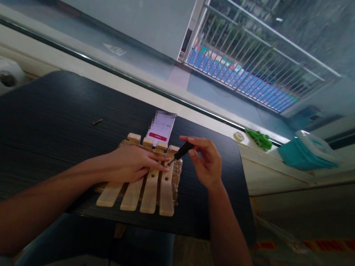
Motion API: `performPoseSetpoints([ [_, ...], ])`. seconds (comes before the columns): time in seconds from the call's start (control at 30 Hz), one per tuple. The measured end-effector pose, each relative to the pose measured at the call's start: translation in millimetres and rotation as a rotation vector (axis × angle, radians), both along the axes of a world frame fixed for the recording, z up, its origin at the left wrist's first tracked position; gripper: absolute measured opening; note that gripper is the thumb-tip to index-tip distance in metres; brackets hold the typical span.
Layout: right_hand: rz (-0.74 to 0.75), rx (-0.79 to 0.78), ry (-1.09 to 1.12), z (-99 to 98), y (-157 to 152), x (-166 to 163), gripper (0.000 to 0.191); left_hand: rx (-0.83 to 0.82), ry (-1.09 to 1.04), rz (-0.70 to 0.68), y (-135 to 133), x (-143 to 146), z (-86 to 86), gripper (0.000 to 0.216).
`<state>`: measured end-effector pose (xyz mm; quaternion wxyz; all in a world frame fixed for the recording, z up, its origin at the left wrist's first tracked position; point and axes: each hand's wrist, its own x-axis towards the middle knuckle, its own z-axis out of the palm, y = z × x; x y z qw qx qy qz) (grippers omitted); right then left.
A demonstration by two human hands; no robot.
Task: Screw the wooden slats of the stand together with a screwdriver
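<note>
Palm down on the wooden slats point(150, 194) with the left hand point(133, 162), screwdriver point(183, 150) tipped over the rightmost one!
Pinching the black handle between thumb and fingers of the right hand point(206, 161), slanting its tip down near the upper hole, right between two stretched, slightly parted left fingertips. Resting, all four slats, on brownish wrapping point(177, 175) on the dark table point(42, 136), with a lit phone point(163, 126) just beyond and a small dark rod point(97, 122) lying off to the left.
</note>
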<state>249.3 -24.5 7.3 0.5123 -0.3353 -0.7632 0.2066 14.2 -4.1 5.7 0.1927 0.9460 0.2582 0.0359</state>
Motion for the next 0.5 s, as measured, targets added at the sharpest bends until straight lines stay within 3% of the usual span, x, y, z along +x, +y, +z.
performPoseSetpoints([
  [0.17,-0.029,-0.090,0.036,-2.5,-1.1,1.0,0.020,0.007,-0.022,0.004,0.9,-0.6,-2.4,0.050],
  [0.5,-0.063,-0.057,0.063,-4.4,1.1,0.3,0.019,0.007,-0.029,0.034,-0.2,0.1,-1.3,0.050],
])
